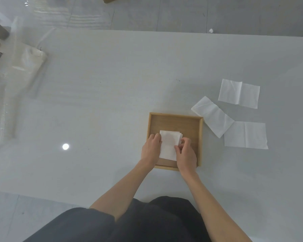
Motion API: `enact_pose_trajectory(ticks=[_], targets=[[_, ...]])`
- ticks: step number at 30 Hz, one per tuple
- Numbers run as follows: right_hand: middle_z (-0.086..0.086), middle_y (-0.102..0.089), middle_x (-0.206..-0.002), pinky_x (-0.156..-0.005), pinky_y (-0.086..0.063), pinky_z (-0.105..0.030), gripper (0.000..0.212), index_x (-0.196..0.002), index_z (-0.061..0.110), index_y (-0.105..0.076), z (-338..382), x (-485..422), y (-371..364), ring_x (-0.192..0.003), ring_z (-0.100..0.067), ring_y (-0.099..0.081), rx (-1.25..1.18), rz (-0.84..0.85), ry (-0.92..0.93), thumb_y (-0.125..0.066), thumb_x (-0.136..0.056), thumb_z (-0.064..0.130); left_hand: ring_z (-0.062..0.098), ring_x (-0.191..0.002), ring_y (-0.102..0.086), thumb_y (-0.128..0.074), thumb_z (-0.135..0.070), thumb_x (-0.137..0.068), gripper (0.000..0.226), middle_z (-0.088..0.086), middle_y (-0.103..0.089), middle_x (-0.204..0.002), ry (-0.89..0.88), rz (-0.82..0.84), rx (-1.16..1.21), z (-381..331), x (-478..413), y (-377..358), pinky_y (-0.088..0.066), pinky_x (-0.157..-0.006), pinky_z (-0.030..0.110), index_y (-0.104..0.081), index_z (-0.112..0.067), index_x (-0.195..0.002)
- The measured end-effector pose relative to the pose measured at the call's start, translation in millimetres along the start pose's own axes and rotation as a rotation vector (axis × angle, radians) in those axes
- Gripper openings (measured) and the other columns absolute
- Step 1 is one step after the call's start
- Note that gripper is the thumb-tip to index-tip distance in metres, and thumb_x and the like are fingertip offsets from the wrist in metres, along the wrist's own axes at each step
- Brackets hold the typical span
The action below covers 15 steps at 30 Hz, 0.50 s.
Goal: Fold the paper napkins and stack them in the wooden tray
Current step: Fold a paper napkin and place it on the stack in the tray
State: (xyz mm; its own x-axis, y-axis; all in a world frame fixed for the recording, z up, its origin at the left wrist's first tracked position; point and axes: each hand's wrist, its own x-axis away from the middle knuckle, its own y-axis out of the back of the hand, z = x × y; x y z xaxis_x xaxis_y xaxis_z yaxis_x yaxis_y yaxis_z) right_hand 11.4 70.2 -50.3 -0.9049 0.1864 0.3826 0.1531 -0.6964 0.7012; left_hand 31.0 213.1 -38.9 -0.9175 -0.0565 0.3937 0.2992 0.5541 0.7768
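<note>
A square wooden tray [175, 120] lies on the white table in front of me. Inside it sits a small stack of folded white napkins [169, 144]. My left hand [151, 149] rests on the stack's left edge with fingers curled on it. My right hand [186, 154] pinches the stack's right edge. Three unfolded napkins lie flat to the right of the tray: one far right at the back [239, 93], one angled beside the tray's corner [212, 116], one nearer me [246, 135].
The white table [103, 102] stretches left. Clear plastic wrapping and a pale bundle [24, 70] lie at its far left end. A crumpled paper scrap [211, 30] sits on the floor beyond the table's far edge.
</note>
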Motion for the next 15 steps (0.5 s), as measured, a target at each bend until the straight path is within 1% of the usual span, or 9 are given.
enact_pose_trajectory(ticks=[2,4,6,8,9,10,11,13,15], targets=[[0.001,-0.067,-0.102,-0.05,-0.035,-0.016,0.032,-0.126,0.017,-0.043,-1,0,0,-0.084,-0.019,-0.068,0.048,-0.014,0.033,-0.057,-0.099,0.027,0.031,-0.077,-0.055,-0.048,-0.009,-0.1,0.007,0.008,-0.054,-0.097,-0.024,-0.009,-0.025,2,0,-1,-0.053,-0.066,0.047,-0.05,-0.007,-0.094],[0.0,-0.066,-0.11,-0.05,-0.032,-0.017,0.038,-0.134,0.017,-0.043,-1,1,0,-0.088,-0.02,-0.067,0.09,-0.033,0.062,-0.056,-0.099,0.027,0.031,-0.077,-0.054,-0.048,-0.008,-0.1,0.005,0.009,-0.052,-0.098,-0.046,-0.017,-0.042,3,0,-1,-0.052,-0.064,0.047,-0.05,-0.007,-0.095],[-0.003,-0.061,-0.118,-0.053,-0.039,-0.021,0.048,-0.143,0.022,-0.039,-1,2,1,-0.093,-0.021,-0.065,0.129,-0.05,0.091,-0.056,-0.099,0.028,0.032,-0.077,-0.053,-0.048,-0.008,-0.099,0.001,0.009,-0.049,-0.101,-0.062,-0.026,-0.047,2,2,-1,-0.051,-0.062,0.045,-0.049,-0.007,-0.1],[-0.007,-0.058,-0.121,-0.066,-0.05,-0.029,0.058,-0.149,0.027,-0.036,-4,4,2,-0.102,-0.024,-0.061,0.245,-0.065,0.164,-0.06,-0.097,0.031,0.03,-0.084,-0.055,-0.054,-0.009,-0.097,0.014,0.009,-0.049,-0.107,-0.108,-0.061,-0.092,3,5,-2,-0.053,-0.066,0.041,-0.052,-0.008,-0.11],[-0.009,-0.056,-0.126,-0.079,-0.052,-0.034,0.062,-0.151,0.029,-0.037,-8,4,2,-0.111,-0.027,-0.058,0.342,-0.091,0.224,-0.063,-0.095,0.035,0.03,-0.092,-0.055,-0.061,-0.012,-0.094,0.023,0.01,-0.05,-0.112,-0.162,-0.092,-0.145,5,6,-3,-0.054,-0.072,0.039,-0.054,-0.01,-0.116],[-0.012,-0.054,-0.133,-0.094,-0.049,-0.04,0.066,-0.152,0.031,-0.038,-12,3,2,-0.122,-0.032,-0.053,0.427,-0.119,0.282,-0.065,-0.092,0.04,0.03,-0.101,-0.055,-0.069,-0.016,-0.09,0.033,0.011,-0.053,-0.117,-0.229,-0.126,-0.212,8,8,-6,-0.053,-0.08,0.038,-0.057,-0.014,-0.121],[-0.015,-0.049,-0.141,-0.106,-0.042,-0.046,0.068,-0.152,0.032,-0.038,-16,3,2,-0.134,-0.037,-0.044,0.485,-0.13,0.323,-0.064,-0.091,0.046,0.032,-0.111,-0.053,-0.075,-0.021,-0.085,0.044,0.012,-0.055,-0.125,-0.288,-0.147,-0.277,11,8,-7,-0.051,-0.09,0.04,-0.058,-0.018,-0.126],[-0.019,-0.038,-0.155,-0.119,-0.025,-0.055,0.071,-0.153,0.035,-0.037,-23,1,2,-0.148,-0.043,-0.025,0.559,-0.085,0.365,-0.059,-0.089,0.058,0.037,-0.135,-0.04,-0.077,-0.034,-0.083,0.061,0.015,-0.049,-0.145,-0.329,-0.128,-0.351,20,8,-11,-0.039,-0.108,0.051,-0.053,-0.025,-0.138],[-0.021,-0.027,-0.162,-0.122,-0.013,-0.06,0.076,-0.155,0.035,-0.034,-31,0,1,-0.152,-0.045,-0.012,0.627,-0.029,0.375,-0.053,-0.088,0.065,0.039,-0.149,-0.016,-0.072,-0.046,-0.086,0.069,0.018,-0.031,-0.161,-0.311,-0.079,-0.396,30,7,-13,-0.017,-0.117,0.058,-0.045,-0.028,-0.147]])
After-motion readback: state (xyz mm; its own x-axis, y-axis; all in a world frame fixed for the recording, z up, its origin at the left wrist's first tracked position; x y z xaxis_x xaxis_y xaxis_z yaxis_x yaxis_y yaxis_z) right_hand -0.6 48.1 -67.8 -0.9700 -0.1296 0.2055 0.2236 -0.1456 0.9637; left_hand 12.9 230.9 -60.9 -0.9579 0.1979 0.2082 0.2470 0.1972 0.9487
